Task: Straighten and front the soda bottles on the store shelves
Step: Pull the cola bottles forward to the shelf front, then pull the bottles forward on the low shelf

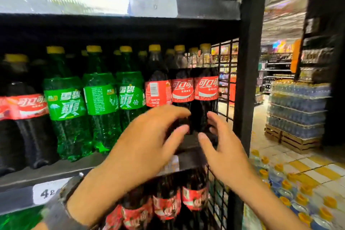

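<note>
Head view, lower left: a watch (61, 203) is worn on the left wrist. The left hand (149, 136) and right hand (222, 147) are held apart, fingers spread and loosely bent, with nothing gripped. They are raised before the lower halves of the end cola bottle (206, 87) and the second cola bottle (182, 89), at the right end of the middle shelf (56, 171), beside the black post (248, 61). Whether the fingertips touch cannot be told through the blur. Red labels are faced forward on both. A third cola bottle (157, 91), just left, is turned barcode-out. Three green soda bottles (64, 99) are ranged further left. Below the hands, lower cola bottles (166, 205) are seen. Water packs (296, 110) are stacked far down the aisle.
</note>
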`<state>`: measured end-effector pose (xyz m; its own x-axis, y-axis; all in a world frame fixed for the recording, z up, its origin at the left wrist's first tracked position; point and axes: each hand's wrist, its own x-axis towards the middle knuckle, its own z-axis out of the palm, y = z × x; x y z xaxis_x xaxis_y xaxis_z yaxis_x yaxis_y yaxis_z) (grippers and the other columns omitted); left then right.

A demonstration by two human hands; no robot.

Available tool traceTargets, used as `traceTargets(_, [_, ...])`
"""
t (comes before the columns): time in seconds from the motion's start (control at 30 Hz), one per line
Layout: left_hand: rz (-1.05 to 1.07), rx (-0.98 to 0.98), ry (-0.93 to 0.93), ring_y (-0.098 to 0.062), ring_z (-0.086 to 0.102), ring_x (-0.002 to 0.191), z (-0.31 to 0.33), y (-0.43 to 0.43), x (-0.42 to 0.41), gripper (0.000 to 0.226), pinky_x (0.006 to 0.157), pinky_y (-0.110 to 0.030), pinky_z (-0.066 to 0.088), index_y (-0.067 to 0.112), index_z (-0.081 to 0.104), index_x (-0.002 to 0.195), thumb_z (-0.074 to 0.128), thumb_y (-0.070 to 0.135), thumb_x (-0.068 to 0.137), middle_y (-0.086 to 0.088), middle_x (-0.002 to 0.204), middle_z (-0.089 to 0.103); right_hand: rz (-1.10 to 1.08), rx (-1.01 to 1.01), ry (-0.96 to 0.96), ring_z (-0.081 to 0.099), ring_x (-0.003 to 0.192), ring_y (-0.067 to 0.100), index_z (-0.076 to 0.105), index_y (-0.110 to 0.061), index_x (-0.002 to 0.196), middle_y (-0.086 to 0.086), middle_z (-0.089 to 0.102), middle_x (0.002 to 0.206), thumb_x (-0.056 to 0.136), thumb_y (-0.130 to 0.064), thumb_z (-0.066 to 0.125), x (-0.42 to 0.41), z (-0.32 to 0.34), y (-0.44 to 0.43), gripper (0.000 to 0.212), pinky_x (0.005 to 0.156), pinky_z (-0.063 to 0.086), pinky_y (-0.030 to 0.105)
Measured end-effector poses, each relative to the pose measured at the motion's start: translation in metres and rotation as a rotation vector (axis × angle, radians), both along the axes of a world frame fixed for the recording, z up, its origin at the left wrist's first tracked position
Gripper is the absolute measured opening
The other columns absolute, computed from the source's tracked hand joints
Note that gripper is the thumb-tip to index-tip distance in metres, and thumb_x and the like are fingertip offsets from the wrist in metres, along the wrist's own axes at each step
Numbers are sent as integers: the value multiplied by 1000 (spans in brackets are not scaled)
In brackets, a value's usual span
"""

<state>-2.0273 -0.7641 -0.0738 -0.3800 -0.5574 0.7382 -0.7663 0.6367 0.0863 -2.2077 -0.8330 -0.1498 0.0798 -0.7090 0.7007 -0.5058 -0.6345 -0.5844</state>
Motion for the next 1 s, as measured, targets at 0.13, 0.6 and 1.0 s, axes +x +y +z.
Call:
traceTargets(0.13, [133,-217,-55,-16,54,113,53,-25,1,32,97,-33,41,18,59,122,55,29,92,4,120,61,-32,-101,79,30,131,1,32,-19,142,-15,36,136,94,-29,52,4,40,-16,53,101,15,1])
traceTargets(0.6, [488,-92,-361,-33,59,96,142,-114,-17,34,69,-35,43,20,51,118,47,39,91,-11,110,62,-396,-88,807,45,65,21,41,-10,73,8,47,80,86,-10,53,14,225,-49,17,58,38,34])
traceTargets(1.0, [508,123,-318,-32,57,109,160,-170,-31,38,94,-41,48,13,57,127,54,31,93,-11,125,59,-541,53,1015,39,50,18,43,-11,63,4,43,61,82,-1,53,13,239,-87,24,42,29,27])
